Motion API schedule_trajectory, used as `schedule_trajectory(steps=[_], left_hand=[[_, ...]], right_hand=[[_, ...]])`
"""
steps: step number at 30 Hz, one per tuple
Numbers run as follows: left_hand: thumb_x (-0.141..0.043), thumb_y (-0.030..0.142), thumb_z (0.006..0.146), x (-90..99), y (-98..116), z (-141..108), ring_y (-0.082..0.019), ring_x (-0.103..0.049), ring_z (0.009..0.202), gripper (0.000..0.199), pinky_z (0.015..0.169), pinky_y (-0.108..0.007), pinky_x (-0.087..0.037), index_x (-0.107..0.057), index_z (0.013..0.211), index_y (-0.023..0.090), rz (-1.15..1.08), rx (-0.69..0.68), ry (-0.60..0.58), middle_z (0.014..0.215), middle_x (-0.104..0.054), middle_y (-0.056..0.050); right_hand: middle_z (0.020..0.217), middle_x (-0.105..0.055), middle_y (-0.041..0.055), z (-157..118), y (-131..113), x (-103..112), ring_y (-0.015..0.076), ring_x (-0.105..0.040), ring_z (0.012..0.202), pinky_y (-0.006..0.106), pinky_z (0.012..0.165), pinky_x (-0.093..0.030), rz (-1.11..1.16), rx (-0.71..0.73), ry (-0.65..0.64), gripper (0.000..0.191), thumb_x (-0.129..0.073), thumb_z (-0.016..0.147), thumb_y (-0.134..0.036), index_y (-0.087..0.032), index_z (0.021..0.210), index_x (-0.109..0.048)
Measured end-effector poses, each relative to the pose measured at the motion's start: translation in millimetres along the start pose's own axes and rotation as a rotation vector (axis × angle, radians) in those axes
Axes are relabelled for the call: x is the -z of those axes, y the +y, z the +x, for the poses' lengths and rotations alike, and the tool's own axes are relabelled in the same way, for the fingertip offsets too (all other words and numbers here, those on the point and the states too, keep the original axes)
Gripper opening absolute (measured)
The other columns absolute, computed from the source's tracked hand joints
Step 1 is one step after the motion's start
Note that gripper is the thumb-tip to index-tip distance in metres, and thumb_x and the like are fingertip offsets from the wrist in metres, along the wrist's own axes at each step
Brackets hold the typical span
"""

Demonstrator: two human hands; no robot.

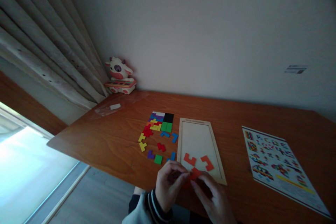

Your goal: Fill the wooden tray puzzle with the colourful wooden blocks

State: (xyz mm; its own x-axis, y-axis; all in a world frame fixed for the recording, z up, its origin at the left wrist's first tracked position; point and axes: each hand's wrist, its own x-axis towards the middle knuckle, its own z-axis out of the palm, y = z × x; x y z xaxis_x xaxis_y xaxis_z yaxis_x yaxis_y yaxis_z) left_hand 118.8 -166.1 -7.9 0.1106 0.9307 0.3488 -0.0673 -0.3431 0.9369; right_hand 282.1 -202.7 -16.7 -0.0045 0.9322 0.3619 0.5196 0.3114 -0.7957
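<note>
Close to the front edge of the table, my left hand point(169, 185) and my right hand point(214, 196) both pinch an orange puzzle piece point(195, 173) between their fingertips, over the near end of a wooden puzzle tray point(195, 136). Fingers cover part of that piece. Two more orange pieces lie in the tray, a left one point(189, 159) and a right one point(207, 163). Left of the tray, a blue piece point(172, 156), a green square piece point(158, 159) and a purple piece point(150, 154) lie near my left hand.
Farther left are a red piece point(161, 147), yellow pieces point(142, 146) and a packed block of coloured pieces with a black square point(168, 118). A printed pattern sheet point(278, 162) lies at right. A cow toy point(120, 77) and a clear plastic bag point(105, 111) occupy the back left.
</note>
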Motion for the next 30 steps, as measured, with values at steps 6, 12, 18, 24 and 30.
schedule_trajectory(steps=[6, 12, 18, 24, 30], left_hand=[[-0.060, 0.023, 0.092, 16.5, -6, 11, -0.020, -0.066, 0.096, 0.010, 0.084, -0.034, -0.057, -0.066, 0.098, 0.019, 0.374, -0.147, -0.103, 0.101, -0.069, -0.009], [-0.047, 0.021, 0.096, 52.6, -22, 35, -0.032, -0.027, 0.143, 0.040, 0.114, -0.065, -0.020, -0.051, 0.136, 0.027, 1.206, -0.288, -0.335, 0.153, -0.037, -0.007], [-0.040, 0.024, 0.098, 67.1, -39, 54, -0.029, -0.026, 0.144, 0.048, 0.114, -0.059, -0.025, -0.037, 0.146, 0.028, 1.386, -0.236, -0.361, 0.156, -0.031, -0.007], [-0.035, 0.027, 0.100, 60.8, -34, 61, -0.025, -0.028, 0.144, 0.046, 0.116, -0.059, -0.019, -0.036, 0.146, 0.033, 1.321, -0.331, -0.573, 0.155, -0.035, -0.001], [-0.041, 0.032, 0.099, 57.1, -42, 59, -0.028, -0.040, 0.135, 0.038, 0.114, -0.058, -0.024, -0.051, 0.135, 0.025, 1.348, -0.225, -0.277, 0.142, -0.051, -0.007]], right_hand=[[0.091, -0.075, 0.0065, 1, 6, -3, 0.0202, -0.072, 0.082, 0.025, 0.075, -0.059, 0.092, -0.136, 0.052, 0.021, -0.060, 0.089, -0.041, -0.023, 0.094, -0.068], [0.094, -0.075, 0.0086, -5, 21, -4, 0.0218, -0.073, 0.084, 0.026, 0.074, -0.059, 0.180, -0.253, 0.125, 0.021, -0.058, 0.090, -0.041, -0.021, 0.093, -0.066], [0.095, -0.075, 0.0072, -3, 11, -2, 0.0209, -0.073, 0.085, 0.024, 0.075, -0.058, 0.086, -0.157, 0.078, 0.017, -0.059, 0.090, -0.036, -0.022, 0.095, -0.068], [0.097, -0.076, 0.0076, -2, 7, -2, 0.0209, -0.073, 0.086, 0.024, 0.077, -0.058, 0.054, -0.139, 0.089, 0.021, -0.058, 0.090, -0.039, -0.022, 0.095, -0.069], [0.093, -0.076, 0.0073, -2, 4, -1, 0.0202, -0.074, 0.082, 0.023, 0.073, -0.059, 0.031, -0.122, 0.089, 0.022, -0.057, 0.090, -0.041, -0.023, 0.094, -0.069]])
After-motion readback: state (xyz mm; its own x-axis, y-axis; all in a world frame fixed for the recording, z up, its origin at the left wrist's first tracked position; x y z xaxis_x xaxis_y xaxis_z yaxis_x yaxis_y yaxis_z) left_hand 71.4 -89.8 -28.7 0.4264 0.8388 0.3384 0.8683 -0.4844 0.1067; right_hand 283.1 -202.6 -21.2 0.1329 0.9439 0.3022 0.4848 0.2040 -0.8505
